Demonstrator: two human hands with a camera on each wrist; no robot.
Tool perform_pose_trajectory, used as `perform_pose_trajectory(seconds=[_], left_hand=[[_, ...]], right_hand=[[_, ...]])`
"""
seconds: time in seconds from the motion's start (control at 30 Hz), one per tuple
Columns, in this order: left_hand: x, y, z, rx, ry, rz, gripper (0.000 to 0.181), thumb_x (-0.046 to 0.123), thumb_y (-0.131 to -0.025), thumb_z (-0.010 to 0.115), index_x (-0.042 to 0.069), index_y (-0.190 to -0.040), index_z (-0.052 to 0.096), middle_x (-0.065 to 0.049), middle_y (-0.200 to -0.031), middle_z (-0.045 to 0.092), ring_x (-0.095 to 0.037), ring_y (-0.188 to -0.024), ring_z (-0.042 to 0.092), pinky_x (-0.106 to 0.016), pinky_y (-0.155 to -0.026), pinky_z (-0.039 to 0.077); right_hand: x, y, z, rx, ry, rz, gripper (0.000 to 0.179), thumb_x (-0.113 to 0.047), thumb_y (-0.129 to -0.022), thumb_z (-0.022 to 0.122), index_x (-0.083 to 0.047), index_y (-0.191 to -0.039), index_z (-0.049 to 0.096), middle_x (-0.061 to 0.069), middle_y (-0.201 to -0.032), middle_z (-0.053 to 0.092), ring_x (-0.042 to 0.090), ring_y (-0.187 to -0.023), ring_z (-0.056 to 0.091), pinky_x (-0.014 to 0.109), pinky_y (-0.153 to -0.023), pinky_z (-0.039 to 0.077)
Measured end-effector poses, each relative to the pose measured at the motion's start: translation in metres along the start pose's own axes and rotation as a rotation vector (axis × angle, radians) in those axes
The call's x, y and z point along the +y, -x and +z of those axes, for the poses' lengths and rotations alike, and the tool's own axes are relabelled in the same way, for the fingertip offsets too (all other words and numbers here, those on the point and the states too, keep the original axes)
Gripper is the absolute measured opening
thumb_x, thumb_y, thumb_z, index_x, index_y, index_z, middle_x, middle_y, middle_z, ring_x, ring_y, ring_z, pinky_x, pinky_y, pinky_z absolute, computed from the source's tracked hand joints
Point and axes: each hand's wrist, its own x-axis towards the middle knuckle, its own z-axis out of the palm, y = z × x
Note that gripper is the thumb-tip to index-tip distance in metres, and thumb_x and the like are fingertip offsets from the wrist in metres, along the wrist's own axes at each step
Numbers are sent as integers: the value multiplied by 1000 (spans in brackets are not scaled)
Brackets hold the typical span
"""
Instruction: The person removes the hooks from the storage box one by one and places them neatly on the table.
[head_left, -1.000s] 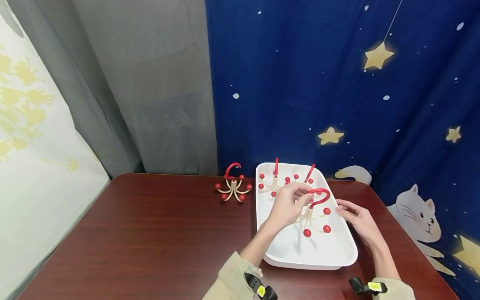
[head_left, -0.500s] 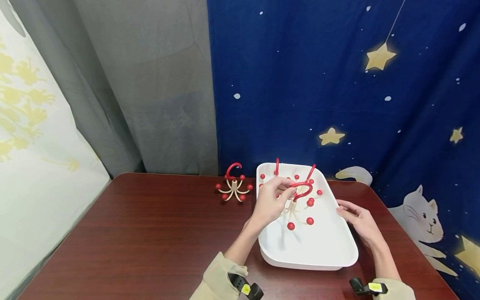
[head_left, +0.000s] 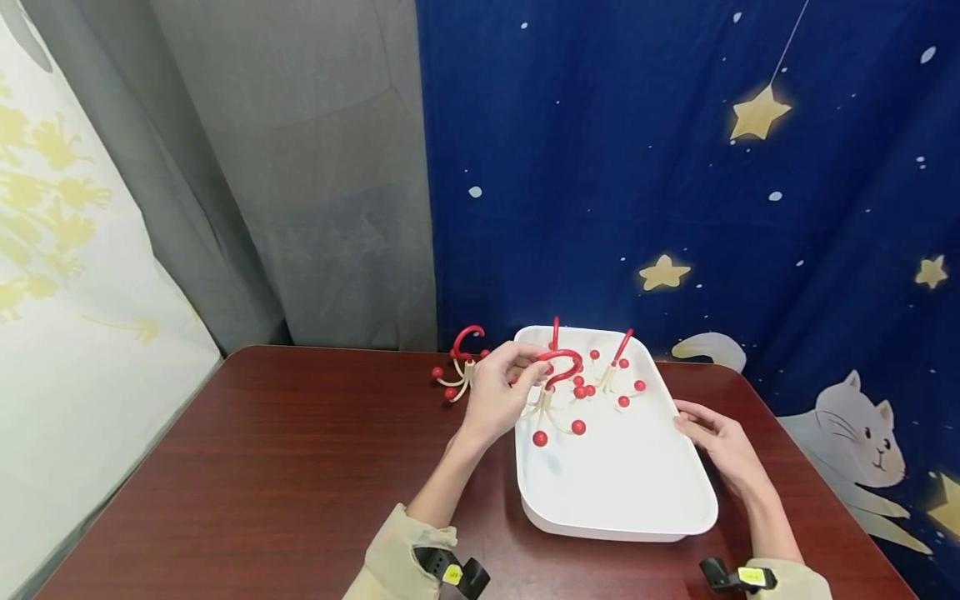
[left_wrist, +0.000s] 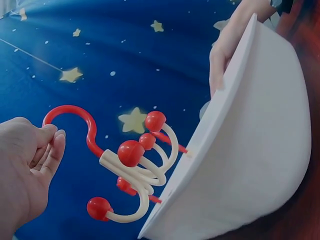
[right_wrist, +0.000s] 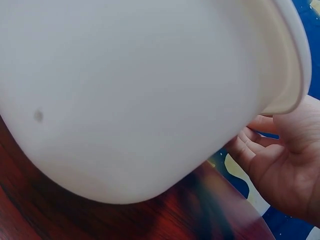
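My left hand (head_left: 498, 392) pinches the red hook of a hook hanger (left_wrist: 120, 167), whose cream arms curve out to red balls. The hanger hangs over the left side of a white tray (head_left: 622, 483), with its arms lowest. On the tray's right side, my right hand (head_left: 720, 442) grips the rim, and its fingers are tucked under the lip in the right wrist view. Two similar hangers stand in the far half of the tray, one with a red hook (head_left: 622, 348) leaning right. The left hand partly hides the other.
Another hanger (head_left: 455, 343) stands on the brown table (head_left: 300, 467) near its back edge, left of the tray, partly behind my left hand. A blue star-patterned curtain (head_left: 555, 167) and a grey curtain (head_left: 315, 167) hang behind the table.
My left hand has carried the hanger leftward across the tray, from its right part to its left edge. The right hand keeps its hold on the rim, and the tray has stayed about where it was.
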Motion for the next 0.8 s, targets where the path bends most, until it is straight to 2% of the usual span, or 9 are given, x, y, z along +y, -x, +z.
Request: perform_pose_trajectory(seconds=[0.23, 0.33, 0.5, 0.6, 0.7, 0.8], left_hand=[[-2, 0, -23, 27, -18, -2, 15, 0, -92, 72, 1, -106, 72, -10, -93, 71, -21, -79, 69, -36, -73, 60], [-4, 1, -32, 37, -7, -1, 16, -1, -91, 72, 0, -107, 72, -11, -92, 72, -25, -78, 70, -38, -70, 61], [-7, 2, -48, 59, 20, -17, 15, -2, -91, 72, -1, -106, 72, -16, -89, 71, -36, -74, 69, -28, -61, 59], [-8, 3, -58, 75, 26, -16, 15, -5, -90, 72, -3, -105, 71, -18, -89, 70, -39, -74, 67, -23, -63, 57], [-9, 3, -68, 86, 14, -3, 15, -7, -89, 72, -4, -104, 71, -17, -90, 70, -38, -75, 67, -22, -68, 57], [-11, 4, -78, 103, 3, 11, 15, -7, -89, 72, -5, -103, 71, -16, -90, 70, -34, -75, 68, -21, -69, 57]], right_hand=[[0, 0, -1, -1, 7, 2, 58, -30, -102, 63, 10, -142, 48, -6, -103, 68, 9, -85, 65, 25, -74, 56], [-1, 0, -1, -1, 8, 1, 58, -30, -102, 63, 10, -142, 48, -4, -104, 69, 9, -86, 65, 25, -74, 56], [-1, 0, -1, -2, 10, 3, 60, -31, -102, 63, 9, -143, 48, -3, -106, 69, 9, -86, 65, 24, -75, 56], [-1, 0, -1, -1, 7, 2, 59, -31, -102, 63, 9, -143, 48, -5, -105, 69, 9, -86, 65, 25, -75, 56], [-1, 0, -1, -4, 2, 5, 59, -30, -102, 63, 10, -143, 47, -8, -104, 69, 9, -86, 65, 25, -74, 56], [-1, 0, -1, -7, -5, 9, 59, -30, -102, 63, 10, -143, 47, -8, -104, 69, 9, -86, 65, 25, -74, 56]])
